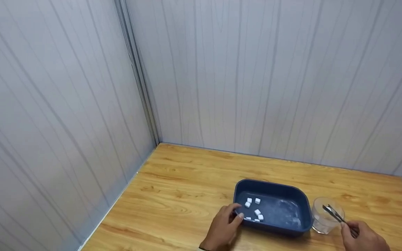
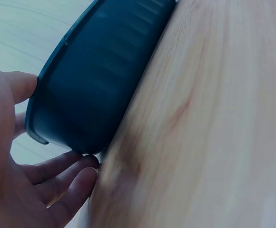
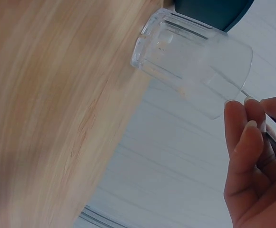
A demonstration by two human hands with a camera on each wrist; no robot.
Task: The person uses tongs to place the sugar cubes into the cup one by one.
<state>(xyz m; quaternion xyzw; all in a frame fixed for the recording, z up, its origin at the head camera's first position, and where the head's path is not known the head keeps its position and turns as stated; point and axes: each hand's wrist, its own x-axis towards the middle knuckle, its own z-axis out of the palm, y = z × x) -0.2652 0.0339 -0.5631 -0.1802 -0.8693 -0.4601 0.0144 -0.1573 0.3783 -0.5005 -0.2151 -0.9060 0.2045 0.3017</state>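
Note:
A dark blue rectangular tray (image 1: 283, 212) sits on the table with several small white cubes (image 1: 257, 212) at its left end. My left hand (image 1: 222, 225) grips the tray's near left corner. In the left wrist view the thumb lies at the rim of the tray (image 2: 90, 85), other fingers against its lower outside. Close beside the tray's right end stands a clear glass (image 1: 321, 226). My right hand (image 1: 363, 237) pinches metal tongs (image 1: 334, 213), their tips over the glass's mouth, with a small white bit showing between them. The right wrist view has the fingers near the glass's rim (image 3: 240, 90).
The wood-grain table (image 1: 183, 195) runs back to a pale panelled wall (image 1: 222, 87). Another panelled wall (image 1: 54, 104) borders it on the left, with a metal corner strip (image 1: 136, 66) between them. Whitish powdery smears mark the tray's floor.

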